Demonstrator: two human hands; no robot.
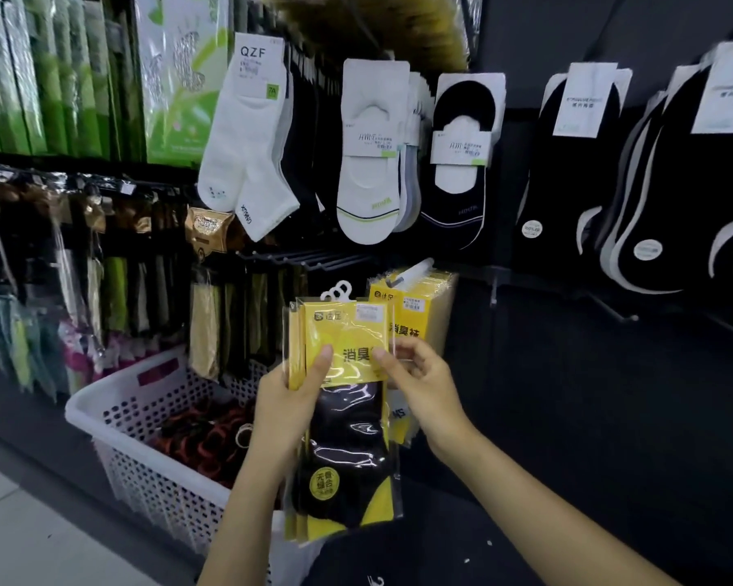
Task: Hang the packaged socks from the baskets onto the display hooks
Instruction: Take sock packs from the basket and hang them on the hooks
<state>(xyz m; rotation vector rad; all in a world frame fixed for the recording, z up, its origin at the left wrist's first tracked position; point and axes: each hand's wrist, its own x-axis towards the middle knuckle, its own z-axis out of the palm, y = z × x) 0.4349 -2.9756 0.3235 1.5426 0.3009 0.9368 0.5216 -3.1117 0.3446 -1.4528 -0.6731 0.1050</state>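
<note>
I hold a small stack of yellow-and-black packaged socks (348, 416) upright in front of the display. My left hand (290, 399) grips the stack's left edge, thumb on the yellow card. My right hand (415, 382) pinches the front pack at its right edge. White plastic hanger loops (337, 291) stick up from the stack's top. Just behind and to the right, matching yellow packs (415, 306) hang on a display hook (411, 272). Bare grey hooks (301, 260) jut out to the left of it.
A white perforated basket (145, 454) with dark red-and-black goods stands on the floor at lower left. White and black socks (369, 162) hang above on the dark wall. Bagged items fill racks at the left. More black socks (576, 184) hang at right.
</note>
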